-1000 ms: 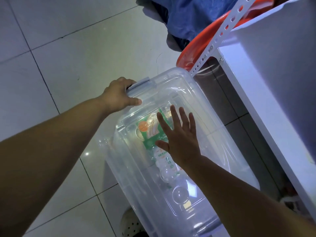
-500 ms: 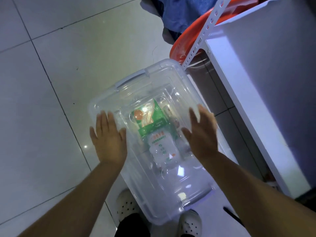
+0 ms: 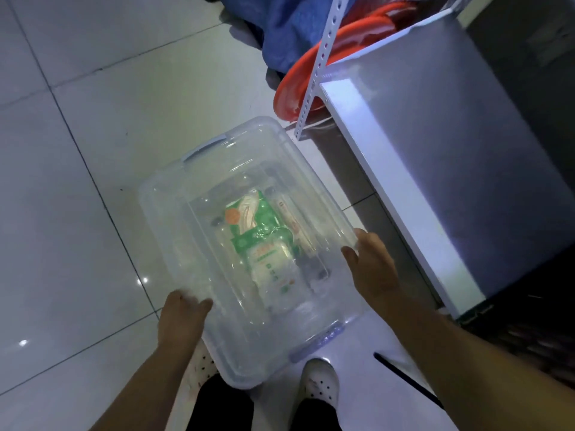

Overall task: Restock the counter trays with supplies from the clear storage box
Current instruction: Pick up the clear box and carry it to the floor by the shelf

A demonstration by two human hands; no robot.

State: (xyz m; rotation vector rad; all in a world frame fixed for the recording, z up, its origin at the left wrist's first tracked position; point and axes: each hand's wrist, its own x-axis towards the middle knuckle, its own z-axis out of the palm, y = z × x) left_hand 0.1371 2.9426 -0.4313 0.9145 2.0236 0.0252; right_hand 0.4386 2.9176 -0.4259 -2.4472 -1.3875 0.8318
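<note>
A clear storage box (image 3: 174, 213) with a clear lid and grey end latches is held above the tiled floor, in front of my feet. Through the lid I see a green and white packet (image 3: 255, 231) and other wrapped supplies. My left hand (image 3: 182, 318) grips the box's left long side near its close end. My right hand (image 3: 371, 269) grips the right long side. Fingers of both hands curl over the lid's rim. No counter trays are in view.
A white shelf board (image 3: 398, 188) with a perforated metal upright (image 3: 320, 57) stands at the right. A red basin (image 3: 289, 88) and blue cloth (image 3: 280, 29) lie behind it. My white shoes (image 3: 320, 384) are under the box. A dark strap (image 3: 404, 377) lies on the floor.
My hands slid from flat on the lid to the box's two long sides and closed on them. The box has come up and toward me; the view now looks more steeply down.
</note>
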